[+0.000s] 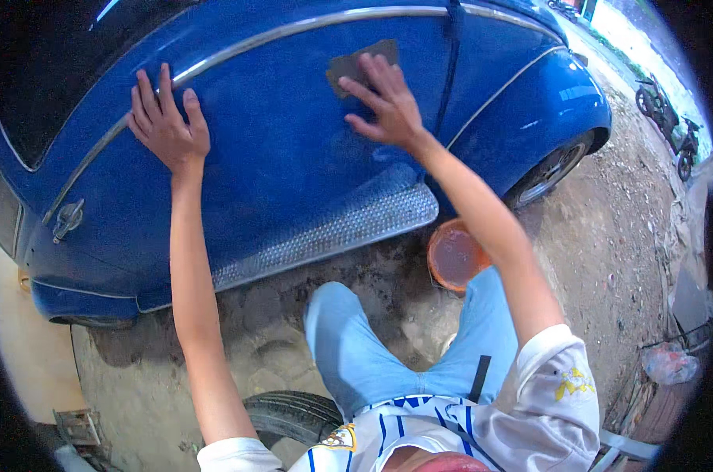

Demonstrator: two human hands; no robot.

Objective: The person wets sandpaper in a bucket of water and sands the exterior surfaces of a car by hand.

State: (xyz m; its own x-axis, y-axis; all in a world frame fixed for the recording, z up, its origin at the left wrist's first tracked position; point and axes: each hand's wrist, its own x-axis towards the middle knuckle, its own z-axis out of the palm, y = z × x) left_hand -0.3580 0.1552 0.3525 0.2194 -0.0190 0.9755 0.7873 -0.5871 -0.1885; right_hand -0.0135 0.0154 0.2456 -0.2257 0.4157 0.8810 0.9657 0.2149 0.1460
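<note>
The blue car's door (278, 118) fills the view in front of me. My left hand (167, 130) lies flat on it with fingers spread, over the chrome trim strip (309, 22). Farther right, my right hand (388, 102) presses a brownish-grey rectangular cloth-like sheet (344, 67) against the door, just below the trim. Its fingers are stretched over the sheet and partly cover it. Whether the sheet is cloth or abrasive paper I cannot tell.
An orange bucket (455, 256) of murky liquid stands by my right knee, below the ribbed running board (348, 228). A loose tyre (293, 415) lies behind my legs. The car's wheel (553, 171) is at right, with motorcycles (659, 110) farther off.
</note>
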